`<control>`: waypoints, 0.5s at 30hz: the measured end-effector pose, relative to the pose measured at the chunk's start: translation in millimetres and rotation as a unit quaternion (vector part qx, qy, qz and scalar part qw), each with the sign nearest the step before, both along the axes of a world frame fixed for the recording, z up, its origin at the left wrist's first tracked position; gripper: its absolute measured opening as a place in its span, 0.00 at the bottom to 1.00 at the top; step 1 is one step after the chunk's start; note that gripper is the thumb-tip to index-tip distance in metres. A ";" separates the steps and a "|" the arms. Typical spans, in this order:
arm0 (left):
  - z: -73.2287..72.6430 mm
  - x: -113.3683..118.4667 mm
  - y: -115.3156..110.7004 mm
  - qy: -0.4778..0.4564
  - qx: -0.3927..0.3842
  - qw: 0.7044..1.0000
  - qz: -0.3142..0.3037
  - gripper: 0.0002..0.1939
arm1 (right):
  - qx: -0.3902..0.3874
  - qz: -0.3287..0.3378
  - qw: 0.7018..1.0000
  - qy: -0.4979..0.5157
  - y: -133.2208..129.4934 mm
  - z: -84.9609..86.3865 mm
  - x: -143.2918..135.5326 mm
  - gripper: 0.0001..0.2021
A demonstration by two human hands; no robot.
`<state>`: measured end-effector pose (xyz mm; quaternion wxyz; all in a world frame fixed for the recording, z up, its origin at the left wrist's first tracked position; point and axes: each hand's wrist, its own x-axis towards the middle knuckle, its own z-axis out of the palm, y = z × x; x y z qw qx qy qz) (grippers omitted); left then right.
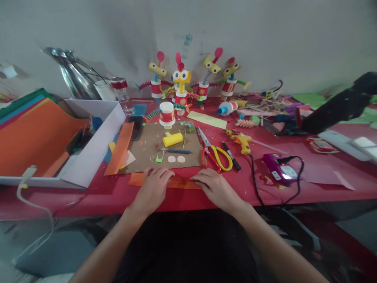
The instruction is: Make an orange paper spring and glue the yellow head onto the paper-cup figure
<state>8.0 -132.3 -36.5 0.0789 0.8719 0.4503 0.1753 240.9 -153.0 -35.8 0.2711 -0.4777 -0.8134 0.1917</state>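
An orange paper strip [184, 183] lies along the front of the red table between my hands. My left hand [156, 184] grips it near its middle, with fingers bent over the upper edge. The right end of the strip is in my right hand [214, 184], fingers curled together there. My fingertips partly hide the paper's far edge. Just beyond lies a brown cardboard mat [141, 149] with a yellow paper tube [172, 139], two white paper ovals [176, 159], a dark craft knife [178, 151] and an upturned paper cup [167, 114] with coiled paper arms.
Scissors [216, 157], a black marker [231, 156] and a yellow glue gun [244, 144] with its cord lie right of the mat. A purple device [279, 169] stands farther right. A white box [103, 137] with coloured sheets is at left. Several paper-cup figures [181, 94] stand behind.
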 end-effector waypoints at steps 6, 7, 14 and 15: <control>2.8 -14.0 4.7 0.050 0.041 0.995 -0.074 0.18 | 0.037 0.032 0.998 -0.047 -0.2 3.2 4.4 0.16; 2.5 -17.4 5.3 0.055 0.050 0.993 -0.088 0.18 | 0.047 0.037 0.996 -0.059 -0.6 3.4 5.6 0.17; -9.7 -33.6 6.7 0.051 0.103 0.988 -0.104 0.19 | 0.116 0.039 0.976 -0.181 -6.9 1.3 22.4 0.19; -10.9 -33.9 6.2 0.047 0.102 0.988 -0.105 0.19 | 0.120 0.038 0.972 -0.199 -8.5 1.5 24.3 0.20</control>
